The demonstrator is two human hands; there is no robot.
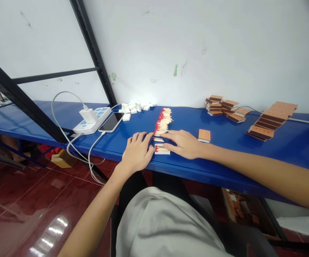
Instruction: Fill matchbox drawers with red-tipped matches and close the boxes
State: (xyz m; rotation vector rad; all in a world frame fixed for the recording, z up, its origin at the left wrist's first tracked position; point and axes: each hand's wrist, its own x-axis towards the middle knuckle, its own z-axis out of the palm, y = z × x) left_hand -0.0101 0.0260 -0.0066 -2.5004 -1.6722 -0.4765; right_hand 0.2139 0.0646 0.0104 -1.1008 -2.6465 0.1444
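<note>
A long row of red-tipped matches lies on the blue tabletop, running back toward the wall. At its near end sits a small white matchbox tray with several matches in it. My left hand rests left of the row, palm down, fingers apart, its index fingertip at the red heads. From the right, my right hand reaches in with index finger and thumb apart. Its index fingertip is at the stick ends and its thumb at the tray's matches. A closed matchbox lies right of that hand.
Matchboxes are piled at the back, and a slanting stack of matchboxes stands at right. White trays lie near the wall. At left are a phone, a power strip and looping cables. A black shelf post rises behind.
</note>
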